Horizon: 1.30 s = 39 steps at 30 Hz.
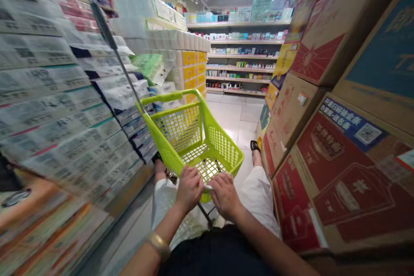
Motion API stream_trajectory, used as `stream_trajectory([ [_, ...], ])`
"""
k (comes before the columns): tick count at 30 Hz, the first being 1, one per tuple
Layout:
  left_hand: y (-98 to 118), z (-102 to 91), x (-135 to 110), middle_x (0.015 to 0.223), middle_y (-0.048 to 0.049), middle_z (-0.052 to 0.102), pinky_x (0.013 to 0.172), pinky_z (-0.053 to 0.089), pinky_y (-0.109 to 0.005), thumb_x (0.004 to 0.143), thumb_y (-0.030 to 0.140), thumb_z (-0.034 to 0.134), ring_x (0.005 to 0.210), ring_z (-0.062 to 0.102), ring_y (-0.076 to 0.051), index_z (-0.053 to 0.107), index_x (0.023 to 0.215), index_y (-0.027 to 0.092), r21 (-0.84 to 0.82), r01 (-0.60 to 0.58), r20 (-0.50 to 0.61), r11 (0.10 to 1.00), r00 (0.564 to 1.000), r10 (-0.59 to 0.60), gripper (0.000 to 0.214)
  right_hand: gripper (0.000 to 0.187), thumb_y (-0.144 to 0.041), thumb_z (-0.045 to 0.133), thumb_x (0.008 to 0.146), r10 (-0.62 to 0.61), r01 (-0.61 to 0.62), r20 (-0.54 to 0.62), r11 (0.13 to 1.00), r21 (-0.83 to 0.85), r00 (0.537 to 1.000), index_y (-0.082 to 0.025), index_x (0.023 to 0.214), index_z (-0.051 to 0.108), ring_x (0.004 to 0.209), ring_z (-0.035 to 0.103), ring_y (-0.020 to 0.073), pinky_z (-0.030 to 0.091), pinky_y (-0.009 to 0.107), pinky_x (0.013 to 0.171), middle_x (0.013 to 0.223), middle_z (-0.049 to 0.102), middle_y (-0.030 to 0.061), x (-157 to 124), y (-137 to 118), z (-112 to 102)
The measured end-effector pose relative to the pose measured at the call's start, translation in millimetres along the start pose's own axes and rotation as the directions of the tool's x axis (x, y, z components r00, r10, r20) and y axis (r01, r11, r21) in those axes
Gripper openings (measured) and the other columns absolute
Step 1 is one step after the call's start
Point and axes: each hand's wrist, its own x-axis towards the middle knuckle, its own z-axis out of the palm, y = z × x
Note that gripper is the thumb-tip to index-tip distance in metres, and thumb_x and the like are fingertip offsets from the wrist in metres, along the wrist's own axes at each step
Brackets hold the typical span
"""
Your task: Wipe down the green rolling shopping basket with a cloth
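Note:
A lime-green plastic shopping cart basket (223, 148) stands in a narrow store aisle in front of me. It holds nothing that I can see. My left hand (188, 188) and my right hand (224, 195) are side by side on the basket's near rim, with the fingers of both curled over that edge. A small white thing shows between the two hands; I cannot make out what it is. A gold bracelet sits on my left wrist. My legs in white trousers and dark shoes show below the cart.
Wrapped tissue packs (64, 112) are stacked high on the left. Red and brown cardboard cartons (339, 168) pile up close on the right. The tiled floor (237, 118) runs ahead to shelves of bottles (241, 69) at the back.

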Motion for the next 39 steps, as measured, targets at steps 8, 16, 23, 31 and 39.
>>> stream_trajectory([
  [8,3.0,-2.2,2.0,0.073,-0.0016,0.055,0.101,0.038,-0.045,0.086,0.018,0.043,0.087,0.052,-0.019,0.052,0.063,0.022,-0.009,-0.006,-0.011,1.0,1.0,0.006,0.025,0.019,-0.018,0.044,0.091,0.013,-0.013,-0.001,1.0,-0.002,1.0,-0.022,0.104,0.057,0.106,0.047,0.021,0.03,0.041,0.104,0.103,0.061,0.0052,-2.3,-0.6,-2.5],
  [16,3.0,-1.2,2.0,0.073,-0.0018,0.055,0.104,0.036,-0.045,0.086,0.019,0.042,0.089,0.052,-0.019,0.053,0.064,0.021,-0.026,0.005,-0.004,1.0,1.0,-0.005,0.025,0.019,-0.018,0.041,0.093,0.03,-0.032,-0.046,0.999,-0.042,0.998,-0.02,0.098,0.059,0.103,0.05,0.0214,0.035,0.041,0.1,0.1,0.061,0.0071,3.1,51.4,-30.6],
  [23,3.8,1.0,2.4,0.073,-0.0019,0.055,0.104,0.036,-0.046,0.086,0.018,0.043,0.089,0.052,-0.019,0.052,0.063,0.021,-0.031,0.015,-0.006,0.999,1.0,-0.015,0.025,0.02,-0.018,0.041,0.093,0.101,-0.102,-0.04,0.994,-0.036,0.994,-0.022,0.102,0.058,0.109,0.048,0.0215,0.028,0.044,0.107,0.102,0.061,0.0053,0.9,2.7,-7.0],
  [31,1.1,-1.7,0.8,0.073,-0.0014,0.055,0.104,0.036,-0.045,0.086,0.018,0.043,0.088,0.052,-0.019,0.053,0.064,0.021,-0.024,0.004,0.001,1.0,1.0,-0.004,0.025,0.021,-0.021,0.037,0.096,0.082,-0.082,-0.001,0.995,-0.064,0.997,-0.02,0.096,0.058,0.096,0.052,0.0223,0.04,0.04,0.092,0.095,0.062,0.0075,6.5,51.6,-28.6],
  [39,7.3,3.6,3.8,0.072,-0.0016,0.055,0.104,0.036,-0.045,0.085,0.018,0.043,0.089,0.052,-0.019,0.051,0.062,0.021,-0.017,0.021,-0.013,1.0,1.0,-0.021,0.025,0.018,-0.019,0.039,0.094,0.132,-0.137,-0.068,0.988,-0.07,0.989,-0.021,0.098,0.057,0.106,0.049,0.023,0.03,0.046,0.106,0.098,0.06,0.0065,-1.7,30.8,-14.2],
])
